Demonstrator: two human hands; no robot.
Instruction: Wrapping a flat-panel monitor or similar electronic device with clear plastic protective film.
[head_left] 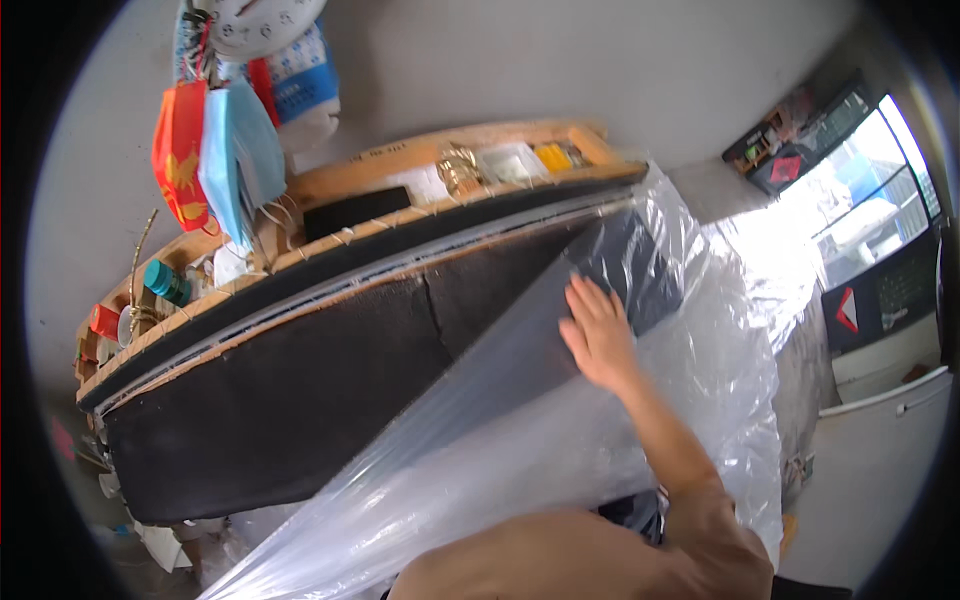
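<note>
My right hand [597, 333] lies flat with its fingers stretched out on a clear plastic sheet [470, 420]. Beneath the sheet is a long black padded-looking surface [270, 385], which the plastic covers at its right end. Toward the lower left the sheet narrows into taut folds that run out of the picture. My left hand does not show; a brown sleeve [540, 560] fills the lower middle. Loose, crinkled plastic hangs past the right end of the black surface.
A wooden ledge tray [350, 175] runs along the far side, holding a coil of gold-coloured wire [460, 170], a teal jar [166, 283] and a red container [104, 321]. Blue face masks [240, 150] and a red-orange packet [180, 155] hang below a wall clock [262, 22]. A bright window [880, 210] stands right.
</note>
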